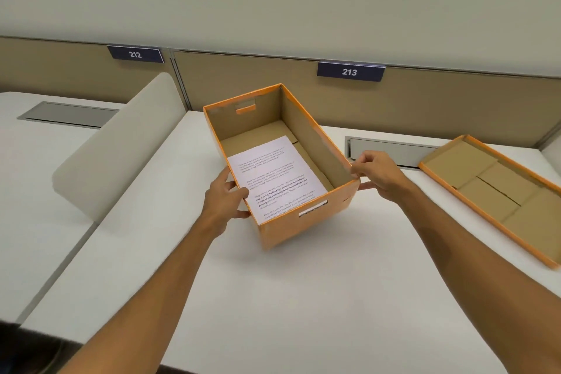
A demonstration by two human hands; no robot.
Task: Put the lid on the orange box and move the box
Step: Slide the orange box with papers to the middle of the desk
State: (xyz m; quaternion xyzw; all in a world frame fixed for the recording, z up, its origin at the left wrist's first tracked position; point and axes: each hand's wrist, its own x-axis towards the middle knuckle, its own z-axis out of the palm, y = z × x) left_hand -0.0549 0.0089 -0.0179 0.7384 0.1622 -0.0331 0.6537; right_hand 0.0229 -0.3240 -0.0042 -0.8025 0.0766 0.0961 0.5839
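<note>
An open orange cardboard box (303,222) stands on the white desk (273,297), turned at an angle, with a printed white sheet (273,173) lying inside. My left hand (224,197) grips the box's near left wall, fingers over the rim. On the near right corner, my right hand (376,173) pinches the rim with the thumb below against the outside. The orange lid (498,191) lies upside down on the desk to the right, its brown inside facing up, apart from the box.
A beige partition (425,100) with number plates 212 (135,54) and 213 (349,72) runs behind the desk. A padded divider (121,143) stands at the left. A grey cable hatch (391,149) sits between box and lid.
</note>
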